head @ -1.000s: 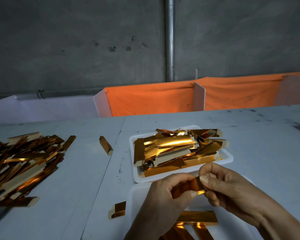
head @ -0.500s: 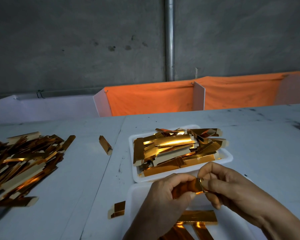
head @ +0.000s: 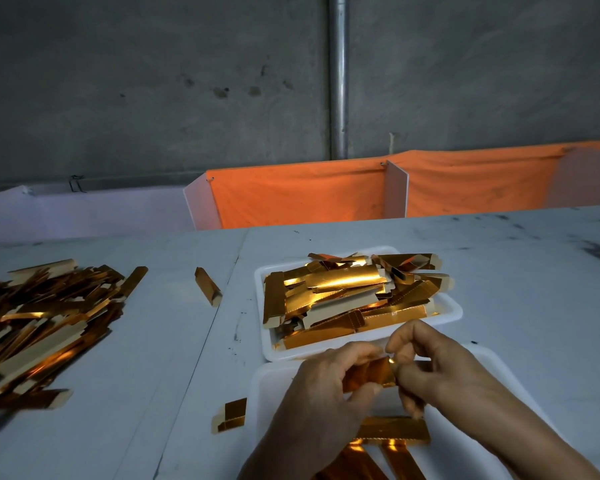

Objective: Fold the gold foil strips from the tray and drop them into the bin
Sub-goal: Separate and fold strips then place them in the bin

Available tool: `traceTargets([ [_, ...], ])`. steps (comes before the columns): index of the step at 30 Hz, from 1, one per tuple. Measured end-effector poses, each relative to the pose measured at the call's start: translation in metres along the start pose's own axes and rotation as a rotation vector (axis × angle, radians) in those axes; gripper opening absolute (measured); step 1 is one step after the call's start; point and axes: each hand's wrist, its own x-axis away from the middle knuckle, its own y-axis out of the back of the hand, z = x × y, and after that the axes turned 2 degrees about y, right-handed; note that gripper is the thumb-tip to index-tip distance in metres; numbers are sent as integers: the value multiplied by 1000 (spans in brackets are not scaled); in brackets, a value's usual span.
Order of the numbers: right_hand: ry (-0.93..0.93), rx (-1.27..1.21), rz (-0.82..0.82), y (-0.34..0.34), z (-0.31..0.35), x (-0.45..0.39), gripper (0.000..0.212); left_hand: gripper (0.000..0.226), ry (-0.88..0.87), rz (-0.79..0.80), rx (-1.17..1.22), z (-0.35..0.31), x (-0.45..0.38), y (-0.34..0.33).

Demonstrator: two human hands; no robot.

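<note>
A grey concrete wall (head: 153, 98) backs the pale counter (head: 499, 271), where the left hand (head: 321, 393) and right hand (head: 440, 368) both pinch one gold foil strip (head: 369, 374) above the near white tray (head: 492, 393) by the counter's near edge; its long axis runs left to right, shiny and creased. More strips fill the far tray (head: 454, 311)

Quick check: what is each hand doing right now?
Left hand: pinching one end of a gold strip.
Right hand: pinching the strip's other end.
</note>
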Motion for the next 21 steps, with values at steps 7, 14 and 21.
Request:
traceTargets([
  [7,-99,-482,71,9,4,0,17,31,18,-25,112,2,1,6],
  [14,-104,-624,100,7,5,-1,22,30,6,-29,184,1,2,6],
  [21,-75,-586,89,4,2,-3,24,32,21,-5,275,0,0,6],
])
